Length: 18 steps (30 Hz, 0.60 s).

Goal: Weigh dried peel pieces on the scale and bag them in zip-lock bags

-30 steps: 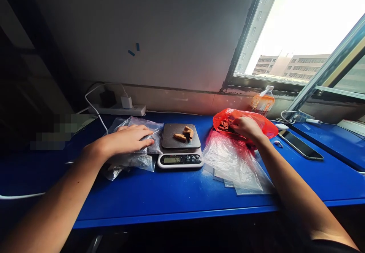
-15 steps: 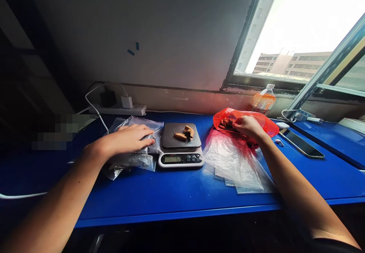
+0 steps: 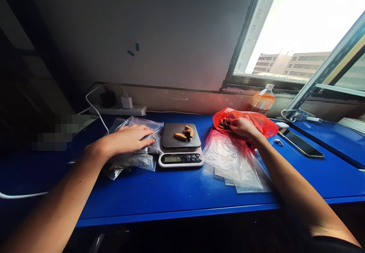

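Only the right hand has shifted slightly, inside the red bag among brown chunks (whether its bunched fingers grip any is hidden), seemingly picking, which next calls for a sure pinch, while the left hand lies spread on plastic bags beside the chunk-laden scale.

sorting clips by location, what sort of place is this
Some indoor workspace, perhaps a dormitory or small office: a scale stands on a blue table, a power strip lies by the wall, and a window shows buildings outside.
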Each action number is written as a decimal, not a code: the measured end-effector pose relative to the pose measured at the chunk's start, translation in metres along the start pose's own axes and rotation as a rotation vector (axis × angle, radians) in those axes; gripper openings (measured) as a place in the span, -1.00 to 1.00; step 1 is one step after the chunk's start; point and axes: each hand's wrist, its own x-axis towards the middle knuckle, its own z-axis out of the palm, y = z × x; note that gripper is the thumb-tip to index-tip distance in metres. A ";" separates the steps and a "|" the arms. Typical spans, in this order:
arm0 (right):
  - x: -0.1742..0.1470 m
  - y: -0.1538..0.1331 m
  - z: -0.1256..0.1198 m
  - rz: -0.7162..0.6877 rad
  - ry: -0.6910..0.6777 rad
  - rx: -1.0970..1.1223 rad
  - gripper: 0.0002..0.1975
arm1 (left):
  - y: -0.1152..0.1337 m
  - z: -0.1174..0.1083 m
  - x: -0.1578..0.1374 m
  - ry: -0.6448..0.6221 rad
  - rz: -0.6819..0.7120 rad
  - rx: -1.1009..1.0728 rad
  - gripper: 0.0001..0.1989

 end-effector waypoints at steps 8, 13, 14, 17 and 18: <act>0.005 0.003 -0.001 0.058 0.285 0.192 -0.81 | 0.003 -0.003 -0.002 -0.014 -0.014 0.009 -0.31; 0.005 0.004 0.001 0.110 0.319 0.320 -0.81 | 0.001 -0.001 -0.001 -0.007 -0.003 0.013 -0.31; 0.005 0.005 0.002 0.122 0.322 0.337 -0.81 | 0.001 -0.001 -0.001 -0.008 -0.003 0.014 -0.31; 0.006 0.006 0.002 0.205 0.330 0.444 -0.74 | 0.000 0.000 -0.001 -0.011 -0.004 0.017 -0.31; 0.006 0.007 0.002 0.243 0.328 0.482 -0.70 | 0.000 0.000 0.000 -0.010 -0.004 0.016 -0.31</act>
